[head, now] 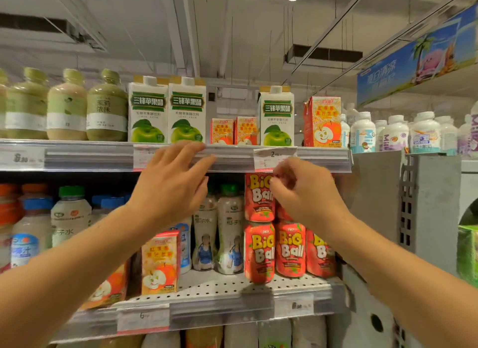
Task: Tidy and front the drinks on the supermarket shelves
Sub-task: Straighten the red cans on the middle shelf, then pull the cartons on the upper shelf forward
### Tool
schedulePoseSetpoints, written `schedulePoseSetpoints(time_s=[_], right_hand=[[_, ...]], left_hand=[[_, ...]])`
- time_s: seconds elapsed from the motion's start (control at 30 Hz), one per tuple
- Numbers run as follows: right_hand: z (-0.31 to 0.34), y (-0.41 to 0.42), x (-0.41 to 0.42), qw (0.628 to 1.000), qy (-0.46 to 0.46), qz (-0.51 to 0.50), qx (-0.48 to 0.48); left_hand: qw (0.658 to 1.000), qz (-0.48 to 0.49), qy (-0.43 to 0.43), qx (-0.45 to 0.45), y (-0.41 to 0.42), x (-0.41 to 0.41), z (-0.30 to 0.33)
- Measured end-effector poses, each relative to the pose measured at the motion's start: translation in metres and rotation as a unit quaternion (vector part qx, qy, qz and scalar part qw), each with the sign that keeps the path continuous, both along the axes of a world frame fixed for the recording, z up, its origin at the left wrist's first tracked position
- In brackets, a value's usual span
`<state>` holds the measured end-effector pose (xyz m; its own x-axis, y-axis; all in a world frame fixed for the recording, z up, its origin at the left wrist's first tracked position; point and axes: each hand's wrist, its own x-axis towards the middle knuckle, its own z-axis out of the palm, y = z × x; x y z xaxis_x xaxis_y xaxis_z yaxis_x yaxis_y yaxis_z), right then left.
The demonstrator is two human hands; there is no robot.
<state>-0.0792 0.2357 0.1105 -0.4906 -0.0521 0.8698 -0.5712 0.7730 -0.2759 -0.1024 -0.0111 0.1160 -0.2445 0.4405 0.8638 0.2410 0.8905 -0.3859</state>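
Hands reach toward the top shelf: left hand (172, 182) spread and empty, right hand (300, 192) apparently pinching the white paper price tag (274, 158). Small orange apple-juice cartons (234, 130) sit recessed; light, stiff, best gripped by their sides.

The top shelf held three green-apple vinegar cartons (147, 109), three red-apple juice cartons (322, 122) and three full-view green tea bottles (106, 105); the shelf below showed five Big Ball cans (259, 253).

red cans (260, 252), white-green cartons (148, 109), orange cartons (322, 122)
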Motion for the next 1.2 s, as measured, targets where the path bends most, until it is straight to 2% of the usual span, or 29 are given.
schedulePoseSetpoints(time_s=[0.1, 0.3, 0.43, 0.57, 0.7, 0.87, 1.07, 1.2], right_hand=[[0.055, -0.01, -0.011, 0.997, 0.067, -0.024, 0.004], [0.102, -0.021, -0.057, 0.987, -0.001, -0.14, -0.074], [0.102, -0.019, -0.07, 0.982, -0.063, -0.119, -0.131], [0.102, -0.018, -0.075, 0.981, -0.093, -0.131, -0.112], [0.103, -0.016, -0.079, 0.98, -0.084, -0.142, -0.113], [0.112, -0.018, -0.077, 0.979, -0.088, -0.101, -0.155], [0.118, -0.053, -0.075, 0.989, -0.079, -0.046, -0.116], [0.113, -0.077, -0.079, 0.99, -0.069, -0.031, -0.123]], left_hand=[[0.998, 0.054, -0.027, 0.017, -0.02, -0.004, 0.009], [0.996, 0.065, -0.043, 0.033, -0.026, -0.005, 0.027], [0.997, 0.037, -0.042, 0.059, -0.026, -0.01, 0.024], [0.995, 0.017, -0.031, 0.089, -0.023, -0.015, 0.019], [0.995, 0.007, -0.035, 0.097, -0.023, -0.018, 0.018], [0.994, 0.006, -0.046, 0.104, -0.023, -0.02, 0.019], [0.993, 0.01, -0.051, 0.107, -0.023, -0.02, 0.018], [0.993, 0.004, -0.05, 0.109, -0.023, -0.019, 0.018]])
